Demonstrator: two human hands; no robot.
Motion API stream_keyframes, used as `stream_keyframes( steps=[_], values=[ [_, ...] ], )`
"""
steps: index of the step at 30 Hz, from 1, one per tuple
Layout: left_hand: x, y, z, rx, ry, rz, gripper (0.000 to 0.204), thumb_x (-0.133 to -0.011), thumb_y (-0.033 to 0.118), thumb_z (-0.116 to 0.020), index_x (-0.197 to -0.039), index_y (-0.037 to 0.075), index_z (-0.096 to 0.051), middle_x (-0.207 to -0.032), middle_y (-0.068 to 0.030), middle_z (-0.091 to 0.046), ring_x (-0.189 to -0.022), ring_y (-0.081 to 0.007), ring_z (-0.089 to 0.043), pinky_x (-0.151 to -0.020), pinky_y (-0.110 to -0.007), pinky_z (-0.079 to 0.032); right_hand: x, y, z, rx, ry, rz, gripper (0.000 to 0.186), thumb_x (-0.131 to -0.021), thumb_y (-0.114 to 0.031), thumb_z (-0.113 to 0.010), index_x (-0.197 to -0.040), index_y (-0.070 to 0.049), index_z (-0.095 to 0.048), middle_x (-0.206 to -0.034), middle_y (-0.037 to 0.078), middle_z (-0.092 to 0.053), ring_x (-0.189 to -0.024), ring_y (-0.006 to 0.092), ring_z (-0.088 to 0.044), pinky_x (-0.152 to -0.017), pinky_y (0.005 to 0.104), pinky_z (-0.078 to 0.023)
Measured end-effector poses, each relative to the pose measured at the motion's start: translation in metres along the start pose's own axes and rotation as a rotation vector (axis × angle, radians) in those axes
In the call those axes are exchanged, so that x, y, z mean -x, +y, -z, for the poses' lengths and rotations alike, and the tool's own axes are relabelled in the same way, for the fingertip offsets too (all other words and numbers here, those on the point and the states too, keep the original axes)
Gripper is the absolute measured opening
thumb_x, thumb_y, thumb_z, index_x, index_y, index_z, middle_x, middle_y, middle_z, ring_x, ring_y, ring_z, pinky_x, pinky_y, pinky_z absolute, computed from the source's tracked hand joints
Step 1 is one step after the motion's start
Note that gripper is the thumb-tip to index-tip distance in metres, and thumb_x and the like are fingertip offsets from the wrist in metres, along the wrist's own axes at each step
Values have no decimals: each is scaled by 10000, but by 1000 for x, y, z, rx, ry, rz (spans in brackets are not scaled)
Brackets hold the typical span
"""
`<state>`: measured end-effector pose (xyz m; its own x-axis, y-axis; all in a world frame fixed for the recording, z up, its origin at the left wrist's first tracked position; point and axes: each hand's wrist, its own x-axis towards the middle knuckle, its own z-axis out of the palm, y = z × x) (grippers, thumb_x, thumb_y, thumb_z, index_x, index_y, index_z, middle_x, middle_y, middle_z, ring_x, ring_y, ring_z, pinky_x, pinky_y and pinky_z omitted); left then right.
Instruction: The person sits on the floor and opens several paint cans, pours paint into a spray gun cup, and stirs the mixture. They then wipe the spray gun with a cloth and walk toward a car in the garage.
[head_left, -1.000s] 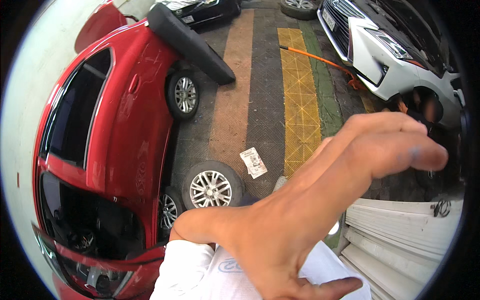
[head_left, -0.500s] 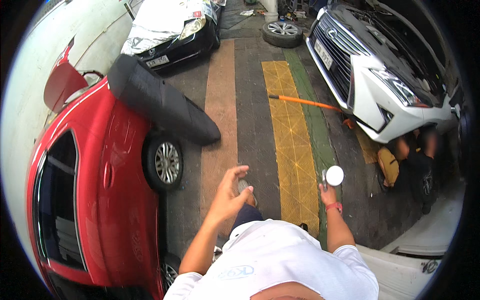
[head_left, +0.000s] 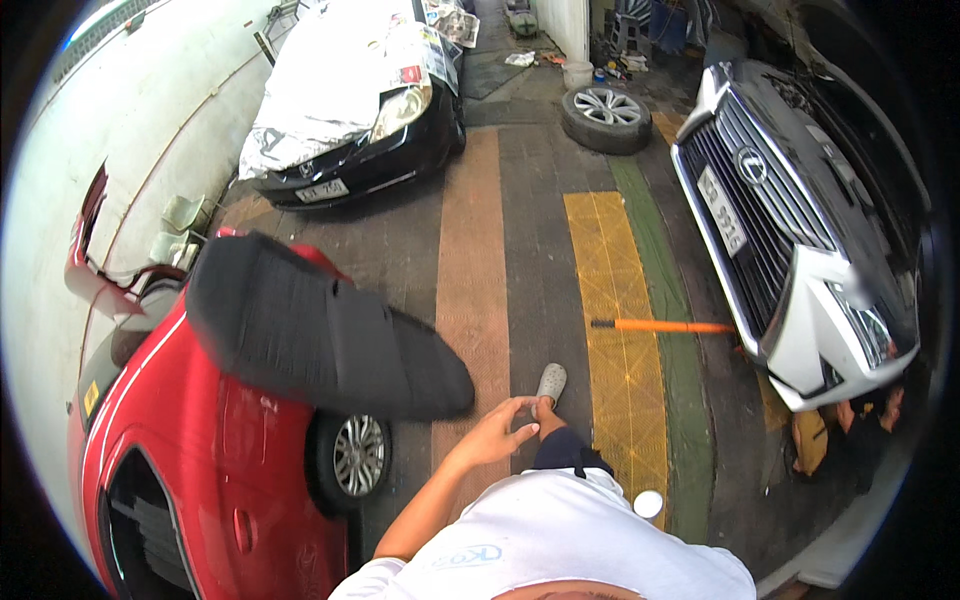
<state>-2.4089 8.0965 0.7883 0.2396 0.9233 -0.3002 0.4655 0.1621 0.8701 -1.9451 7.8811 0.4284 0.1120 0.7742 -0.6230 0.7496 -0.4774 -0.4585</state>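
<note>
My left hand [head_left: 500, 432] hangs in front of my body, thumb and fingers apart, holding nothing. It is nearest the end of a long dark panel [head_left: 330, 345] that sticks out from the red car [head_left: 215, 450], but does not touch it. Beside my white shirt, at the lower right, shows a white round top [head_left: 648, 504]; what lies beneath it is hidden. My right hand is out of sight behind the shirt. One foot in a grey clog [head_left: 549, 384] is forward on the floor.
An orange bar [head_left: 670, 326] reaches across the yellow floor strip from the white car [head_left: 830, 330]. A person [head_left: 865, 420] is low beside that car. A loose wheel [head_left: 606, 118] lies farther ahead, across from a black car [head_left: 400, 155] under a silvery cover.
My view has shifted, with the cars and floor strips now lower in it. The grey tool with the white round top, held in my right hand, has dropped back; that hand has gone from view.
</note>
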Motion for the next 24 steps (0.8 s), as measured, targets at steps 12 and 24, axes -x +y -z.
stream_keyframes(
  steps=[12, 24],
  values=[
    [-376, 11, 238, 47, 19, 73, 552, -1042, 238, -649, -1511, 5, -473, -1457, -227, -577, -1334, -325, -587, -1099, -445, -482, -476, -415, 182, -53, 323, 239, 611, -934, -285, -695, -1470, -55, -514, -1318, 323, -622, -1207, 518, -580, -1031, 559, -473],
    [-735, -34, 483, 107, -191, 31, 564, -1064, 324, -614, -1523, 30, -467, -1470, -224, -560, -1348, -336, -568, -1110, -461, -470, -776, -822, 305, -81, 217, 322, 608, -941, -275, -710, -1465, -28, -526, -1451, 279, -559, -1370, 457, -501, -1154, 476, -407]
  ],
)
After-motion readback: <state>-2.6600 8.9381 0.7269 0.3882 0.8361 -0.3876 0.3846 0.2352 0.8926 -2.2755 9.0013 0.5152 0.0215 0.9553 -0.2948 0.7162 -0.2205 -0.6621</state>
